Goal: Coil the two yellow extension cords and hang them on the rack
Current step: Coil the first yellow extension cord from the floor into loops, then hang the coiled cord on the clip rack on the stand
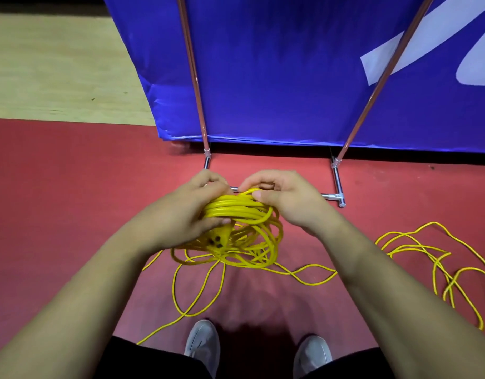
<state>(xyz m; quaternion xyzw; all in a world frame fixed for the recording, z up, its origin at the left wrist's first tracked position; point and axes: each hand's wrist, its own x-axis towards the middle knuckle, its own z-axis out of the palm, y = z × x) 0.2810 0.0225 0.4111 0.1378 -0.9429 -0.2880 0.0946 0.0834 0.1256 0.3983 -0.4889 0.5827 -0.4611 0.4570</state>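
Note:
My left hand grips a bundle of coiled yellow extension cord held above the red floor. Its yellow socket end hangs just below my left thumb. My right hand pinches a strand at the top of the same coil. Loose loops of this cord trail down to the floor between my feet. A second yellow cord lies uncoiled on the floor at the right. The rack stands right behind my hands, with two copper-coloured uprights and a chrome base.
A blue banner hangs behind the rack, reaching almost to the floor. Pale wooden flooring lies at the far left. My grey shoes stand at the bottom, with a strand of cord running past the left one.

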